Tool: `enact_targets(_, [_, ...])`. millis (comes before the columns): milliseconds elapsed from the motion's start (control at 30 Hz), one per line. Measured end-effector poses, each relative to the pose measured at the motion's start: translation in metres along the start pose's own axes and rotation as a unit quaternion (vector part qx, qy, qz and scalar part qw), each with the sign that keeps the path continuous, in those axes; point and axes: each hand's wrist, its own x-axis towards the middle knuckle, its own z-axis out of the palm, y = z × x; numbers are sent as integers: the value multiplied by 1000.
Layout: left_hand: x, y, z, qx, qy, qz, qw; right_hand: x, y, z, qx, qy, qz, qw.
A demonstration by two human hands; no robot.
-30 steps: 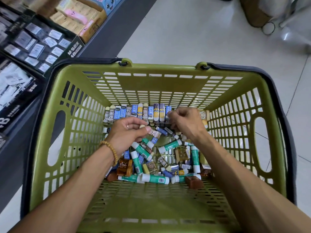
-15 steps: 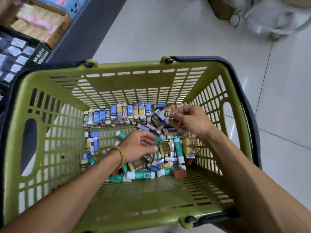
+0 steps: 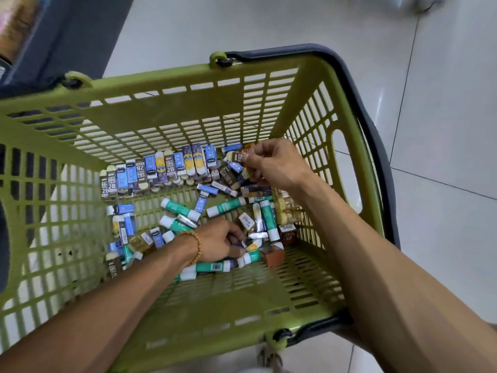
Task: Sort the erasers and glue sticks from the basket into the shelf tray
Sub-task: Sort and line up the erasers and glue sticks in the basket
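You are reaching with both arms into a green basket (image 3: pixel 172 109) that is sitting on a pale tiled floor (image 3: pixel 269 25), its dark handle (image 3: pixel 360 84) lying folded down along the right rim. Your right hand (image 3: pixel 277 164) is hovering at the far right corner of the basket, fingers curled, pinching a small brown-sleeved eraser (image 3: pixel 238 156) between thumb and fingertips, with what looks like a second eraser tucked under the lower fingers, though that part is too blurred to be sure. Your left hand (image 3: pixel 220 242), with a wooden bead bracelet (image 3: pixel 195 244) on its wrist, is lying low in the near middle of the pile, fingers bent down onto a small yellow and white piece; you appear to be gripping it, but the fingertips are partly hidden. Along the far wall a row of erasers (image 3: pixel 161 170) in blue, brown and yellow sleeves is standing side by side, several marked 2B. Loose erasers and green glue sticks (image 3: pixel 226 207) with white caps are lying scattered across the basket floor between your hands, and one long glue stick (image 3: pixel 212 266) is lying just beside your left wrist on the near side. A brown block (image 3: pixel 273 255) is resting near the right of it. A dark shelf edge (image 3: pixel 67 33) is showing at the far left.
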Motion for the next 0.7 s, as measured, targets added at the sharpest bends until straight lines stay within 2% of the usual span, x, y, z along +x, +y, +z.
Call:
enact_targets(100, [-3,1,1,15,13,10,1000,1,2,-1,0,1,-4,1000])
enact_targets(367, [0,2,-3,-1,-33,-10,999,2,4,1,-5,2,-2,1000])
enact_targets(500, [6,-1,1,-60,-5,-16,998,2,4,1,-7,3,-2,1000])
enact_targets(600, [4,0,1,-116,-27,-2,993,2,5,1,-9,7,-4,1000])
enact_targets(700, [2,3,3,-115,-45,7,992,3,4,1,-13,6,-5,1000])
